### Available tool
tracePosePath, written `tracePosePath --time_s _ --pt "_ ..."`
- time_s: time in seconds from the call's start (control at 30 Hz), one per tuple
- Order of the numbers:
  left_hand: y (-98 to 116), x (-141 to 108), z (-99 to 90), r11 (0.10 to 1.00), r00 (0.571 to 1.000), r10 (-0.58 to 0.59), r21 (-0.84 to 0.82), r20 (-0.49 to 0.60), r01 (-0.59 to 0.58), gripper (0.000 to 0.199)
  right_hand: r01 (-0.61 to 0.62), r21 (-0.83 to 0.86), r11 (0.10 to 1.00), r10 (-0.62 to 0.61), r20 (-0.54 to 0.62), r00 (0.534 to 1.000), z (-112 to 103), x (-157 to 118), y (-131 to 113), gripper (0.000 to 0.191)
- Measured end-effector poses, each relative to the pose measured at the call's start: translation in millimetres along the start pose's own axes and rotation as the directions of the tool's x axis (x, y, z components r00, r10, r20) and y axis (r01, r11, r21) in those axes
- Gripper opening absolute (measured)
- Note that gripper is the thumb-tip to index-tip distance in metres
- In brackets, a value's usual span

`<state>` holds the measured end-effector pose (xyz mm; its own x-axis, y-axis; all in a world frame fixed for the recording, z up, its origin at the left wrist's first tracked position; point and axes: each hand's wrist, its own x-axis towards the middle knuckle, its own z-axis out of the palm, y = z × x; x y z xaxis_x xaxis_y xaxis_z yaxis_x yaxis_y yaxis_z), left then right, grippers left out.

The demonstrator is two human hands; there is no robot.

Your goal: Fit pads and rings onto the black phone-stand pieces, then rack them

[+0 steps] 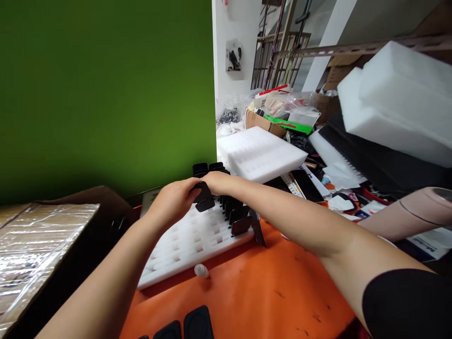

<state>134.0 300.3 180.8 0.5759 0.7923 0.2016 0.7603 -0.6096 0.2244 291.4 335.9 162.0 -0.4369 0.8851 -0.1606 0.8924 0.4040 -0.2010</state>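
My left hand [176, 200] is closed on a black flat piece with rounded corners [204, 194], thumb and fingers pinching its left edge. A second small black rounded plate [205, 205] shows just below it; whether the two are joined I cannot tell. My right hand [217, 182] is right beside that piece, its fingers mostly hidden. Both hands are over a white foam tray [183, 245] with rows of slots. Several similar black pieces [241, 226] stand upright in slots along its right side, and more at the back.
On the orange table [268, 278] are a small whitish cylinder [201, 270] and black rounded pads [198, 323] near me. A plastic-wrapped carton [38, 254] stands left, a green panel [106, 94] behind. To the right are foam blocks [261, 153], a pinkish cylinder [413, 212] and clutter.
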Motion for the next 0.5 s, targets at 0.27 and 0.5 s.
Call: tracePosePath --time_s 0.27,0.5 --pt "4 21 19.1 0.996 0.997 0.072 0.043 0.008 -0.073 0.028 -0.005 0.015 1.0 0.008 -0.259 0.966 -31 -56 2 0.033" --pt "0 21 46.8 0.994 0.994 0.09 0.063 0.057 -0.093 0.025 -0.066 -0.327 0.943 0.003 -0.19 0.982 -10 -60 -8 0.025"
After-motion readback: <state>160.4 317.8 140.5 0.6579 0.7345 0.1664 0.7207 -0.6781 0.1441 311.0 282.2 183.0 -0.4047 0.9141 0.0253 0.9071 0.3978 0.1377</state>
